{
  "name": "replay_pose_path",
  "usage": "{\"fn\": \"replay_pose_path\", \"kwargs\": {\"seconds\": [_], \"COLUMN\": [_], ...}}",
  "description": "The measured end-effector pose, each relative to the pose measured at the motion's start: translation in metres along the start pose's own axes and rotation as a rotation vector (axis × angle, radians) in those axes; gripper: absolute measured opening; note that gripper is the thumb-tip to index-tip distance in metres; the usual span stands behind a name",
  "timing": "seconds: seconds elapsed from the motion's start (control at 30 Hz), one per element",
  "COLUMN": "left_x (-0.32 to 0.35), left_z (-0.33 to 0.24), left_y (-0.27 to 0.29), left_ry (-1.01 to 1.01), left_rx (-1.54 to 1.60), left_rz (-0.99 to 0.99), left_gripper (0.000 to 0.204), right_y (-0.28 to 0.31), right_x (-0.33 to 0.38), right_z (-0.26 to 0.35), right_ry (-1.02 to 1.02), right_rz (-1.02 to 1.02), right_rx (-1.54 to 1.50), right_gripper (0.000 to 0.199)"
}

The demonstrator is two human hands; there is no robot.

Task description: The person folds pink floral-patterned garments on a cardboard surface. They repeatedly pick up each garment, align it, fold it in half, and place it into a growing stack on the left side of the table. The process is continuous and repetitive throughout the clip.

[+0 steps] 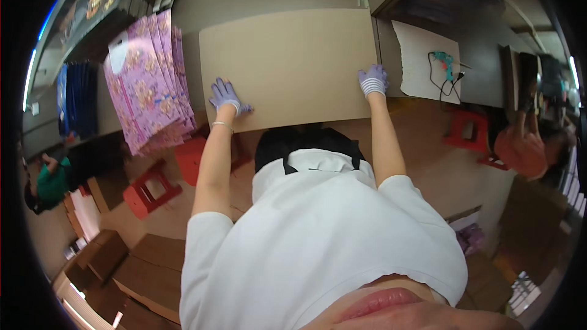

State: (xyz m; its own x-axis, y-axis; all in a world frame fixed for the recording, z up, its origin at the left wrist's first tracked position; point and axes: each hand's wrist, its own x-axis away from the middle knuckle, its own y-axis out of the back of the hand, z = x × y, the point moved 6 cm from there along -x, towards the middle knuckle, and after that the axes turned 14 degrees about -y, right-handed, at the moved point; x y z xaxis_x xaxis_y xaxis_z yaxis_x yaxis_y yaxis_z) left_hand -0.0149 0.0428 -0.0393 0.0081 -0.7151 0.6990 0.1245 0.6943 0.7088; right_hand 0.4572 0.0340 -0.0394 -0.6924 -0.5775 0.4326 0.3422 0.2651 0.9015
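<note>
A large flat tan cardboard sheet (287,61) lies on the table in front of me, its near edge close to my waist. My left hand (225,95), in a purple glove with bare fingertips, rests on the sheet's near left corner with its fingers spread. At the right edge, my right hand (372,79) wears a matching glove with white stripes at the wrist. Its fingers are bent and close together over that edge, and the fingertips are partly hidden. Left of the sheet, a fanned stack of purple floral printed pieces (147,79) overhangs the table's front.
A teal glue gun (446,64) with a black cord lies on a white board (413,55) at right. Dark blue folded pieces (76,101) stand far left. Red stools (153,188) and brown cartons (156,269) are on the floor. Other people work at both sides.
</note>
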Motion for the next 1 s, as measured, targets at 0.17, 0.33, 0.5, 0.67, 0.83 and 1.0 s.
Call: {"fn": "replay_pose_path", "kwargs": {"seconds": [0.17, 0.33, 0.5, 0.67, 0.83, 1.0], "left_x": [-0.007, -0.001, 0.003, 0.001, -0.002, -0.003], "left_z": [0.015, 0.006, 0.004, 0.003, 0.01, 0.004], "left_y": [0.004, 0.003, 0.005, 0.005, -0.001, 0.003], "left_ry": [-0.032, -0.025, -0.02, -0.03, -0.02, -0.028], "left_rx": [0.038, 0.055, 0.046, 0.054, 0.041, 0.036], "left_rz": [-0.056, -0.004, 0.013, -0.005, 0.0, 0.014], "left_gripper": [0.145, 0.144, 0.142, 0.141, 0.143, 0.143], "right_y": [0.004, 0.003, 0.01, 0.018, 0.05, 0.063], "right_x": [-0.001, -0.012, -0.004, -0.001, 0.011, 0.01], "right_z": [0.01, 0.013, 0.017, 0.011, 0.011, 0.004], "right_ry": [-0.031, -0.099, -0.139, -0.138, -0.084, 0.151], "right_rz": [-0.159, -0.054, -0.019, -0.101, -0.172, -0.278], "right_rx": [-0.045, 0.074, 0.056, -0.023, -0.389, -0.72], "right_gripper": [0.065, 0.068, 0.068, 0.062, 0.04, 0.02]}}
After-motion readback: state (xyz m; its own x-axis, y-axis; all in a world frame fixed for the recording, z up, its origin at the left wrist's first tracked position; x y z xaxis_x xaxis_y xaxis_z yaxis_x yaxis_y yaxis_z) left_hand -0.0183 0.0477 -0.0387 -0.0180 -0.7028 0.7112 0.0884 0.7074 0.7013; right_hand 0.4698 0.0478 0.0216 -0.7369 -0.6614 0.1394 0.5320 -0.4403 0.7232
